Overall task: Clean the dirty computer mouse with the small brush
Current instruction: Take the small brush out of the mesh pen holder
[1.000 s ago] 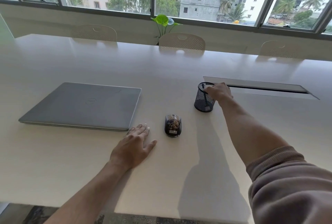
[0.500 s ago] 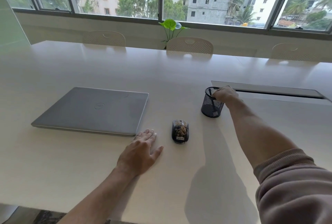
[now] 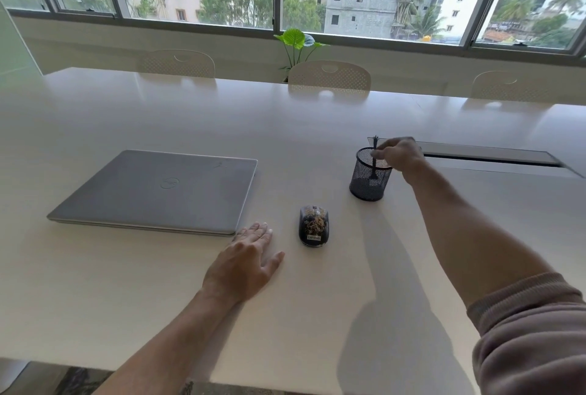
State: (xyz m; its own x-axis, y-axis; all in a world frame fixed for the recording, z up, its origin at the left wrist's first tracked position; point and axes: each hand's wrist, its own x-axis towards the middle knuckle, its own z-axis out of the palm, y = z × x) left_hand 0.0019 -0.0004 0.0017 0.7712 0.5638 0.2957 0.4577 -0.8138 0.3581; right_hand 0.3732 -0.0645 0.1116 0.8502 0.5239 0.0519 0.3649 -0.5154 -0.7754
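Brush being drawn from the cup; mouse waits, dirty.

Mouse [image 3: 313,226] sits on the surface [image 3: 317,128], brown crumbs over its back, between the left hand [image 3: 245,260] and the mesh cup [image 3: 370,174]. Small brush [image 3: 374,157] stands upright, bristles up, its lower end inside the cup. Right hand [image 3: 400,154] pinches the handle, grip closed narrow on it. Left hand lies flat, fingers straight, holding nothing, near the laptop [image 3: 158,190]. Advice: lift straight up so the cup stays put, then steady the mouse.
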